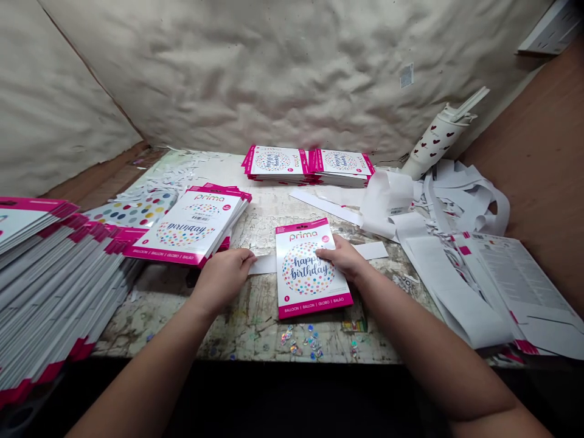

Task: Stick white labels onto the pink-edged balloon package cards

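In front of me is a white and pink balloon packet [308,292] printed "happy birthday", facing up. My right hand [344,261] grips its right edge, thumb on the front, other fingers hidden beneath. The fingers of my left hand [225,277] are pinched at the left end of a white paper strip [263,264]. White paper also shows to the right of the packet, so the strip seems to run behind it. Beyond my left hand lies a pile of similar packets [182,228], the top one bearing a barcode label.
Many packets [55,286] are stacked along the left edge. Two more piles [278,161] lie at the back. On the right are loose white paper strips [433,274], a printed card sheet [524,286] and a leaning heart-patterned tumbler [433,143]. Shiny confetti [312,340] lies near the front edge.
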The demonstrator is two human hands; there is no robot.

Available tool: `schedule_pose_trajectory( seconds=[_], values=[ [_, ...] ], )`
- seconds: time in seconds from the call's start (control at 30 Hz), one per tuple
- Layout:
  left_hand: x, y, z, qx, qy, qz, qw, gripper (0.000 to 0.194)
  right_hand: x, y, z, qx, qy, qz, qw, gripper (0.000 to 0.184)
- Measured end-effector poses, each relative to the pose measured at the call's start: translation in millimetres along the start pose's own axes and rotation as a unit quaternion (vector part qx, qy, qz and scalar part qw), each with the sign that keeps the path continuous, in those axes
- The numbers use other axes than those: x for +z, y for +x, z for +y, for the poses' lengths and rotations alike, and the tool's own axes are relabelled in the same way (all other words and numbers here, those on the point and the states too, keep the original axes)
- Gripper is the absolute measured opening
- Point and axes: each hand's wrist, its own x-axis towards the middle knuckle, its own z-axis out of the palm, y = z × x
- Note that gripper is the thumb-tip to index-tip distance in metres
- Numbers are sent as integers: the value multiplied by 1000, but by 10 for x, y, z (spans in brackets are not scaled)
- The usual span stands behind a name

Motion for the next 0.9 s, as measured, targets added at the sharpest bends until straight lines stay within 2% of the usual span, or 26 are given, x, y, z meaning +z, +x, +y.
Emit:
schedule_pose_trajectory(
  seconds=[0.17,0.33,0.47,0.6,0.7,0.77,0.83,0.9],
  values=[
    [21,-58,22,19,-24,23,999,27,-9,-6,-2,-5,8,-5,1000,33],
    [134,-112,44,32,-27,54,998,29,-6,-7,8,-3,8,-6,1000,34],
    [174,-55,-13,22,-56,40,997,30,-42,-17,-17,4,27,-22,999,36],
    [159,13,-66,3,-49,26,998,31,-131,-58,-136,-4,70,-45,997,36],
    [149,47,-104,0,-46,18,999,31,-120,-59,-190,-5,74,-73,995,34],
    [141,56,-120,4,-48,10,999,31,-49,-28,-157,-20,28,-57,998,32],
    [127,54,-108,9,-25,4,1000,31,35,22,-86,-42,-34,-10,998,31],
    [105,42,-57,24,39,32,998,34,66,66,-31,-54,-79,35,995,32]
  ],
)
